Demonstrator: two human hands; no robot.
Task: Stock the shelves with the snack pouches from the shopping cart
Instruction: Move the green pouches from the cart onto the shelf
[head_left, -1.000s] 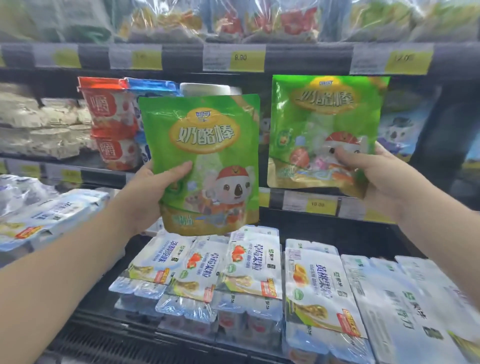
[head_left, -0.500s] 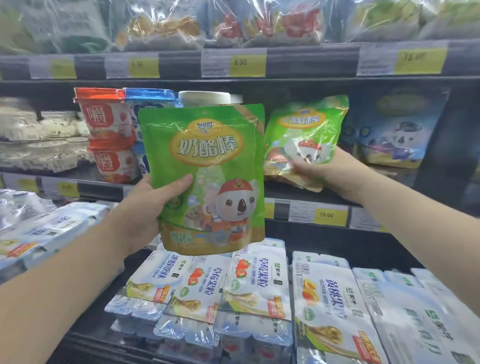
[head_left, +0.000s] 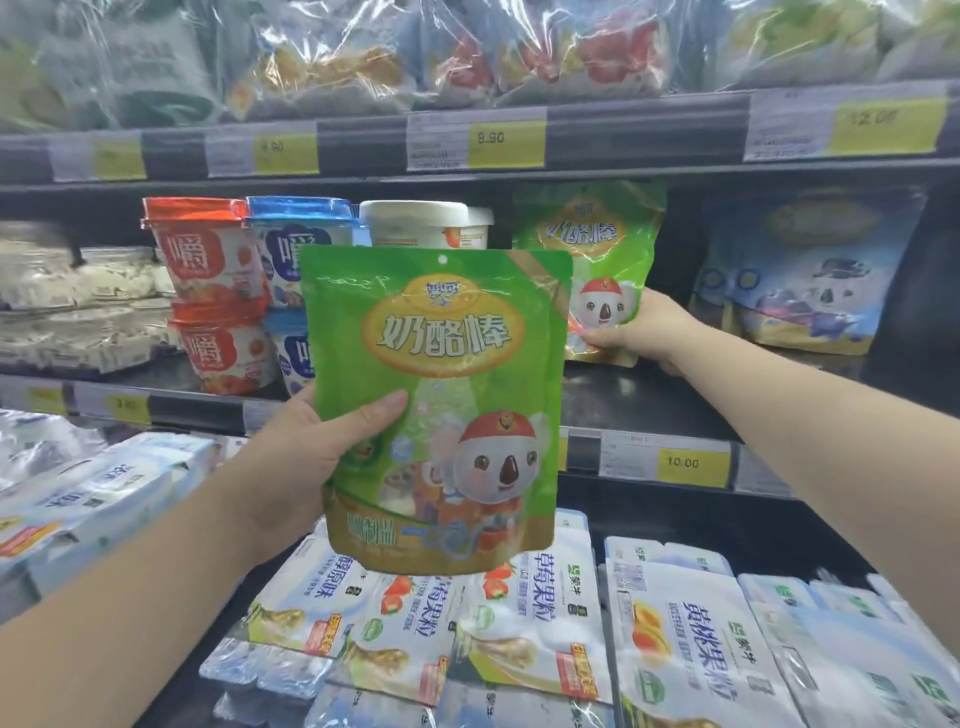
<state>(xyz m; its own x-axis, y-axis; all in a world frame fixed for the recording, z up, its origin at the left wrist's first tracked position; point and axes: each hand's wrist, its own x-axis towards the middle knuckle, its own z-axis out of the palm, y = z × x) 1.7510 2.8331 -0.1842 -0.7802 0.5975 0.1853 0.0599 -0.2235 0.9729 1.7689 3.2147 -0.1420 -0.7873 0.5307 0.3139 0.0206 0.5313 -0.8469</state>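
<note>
My left hand grips a green snack pouch with a koala picture by its lower left edge and holds it upright in front of the middle shelf. My right hand reaches into that shelf and holds a second green pouch by its lower right corner. That pouch stands upright on the shelf, next to blue koala pouches. The near pouch hides its left part.
Red, blue and white yogurt cups are stacked on the middle shelf at the left. Yogurt multipacks fill the lower shelf. Wrapped packs crowd the top shelf. Yellow price tags line the shelf edges.
My right hand has carried the second green pouch deeper into the middle shelf and stood it upright. The left hand has kept its pouch in about the same place.
</note>
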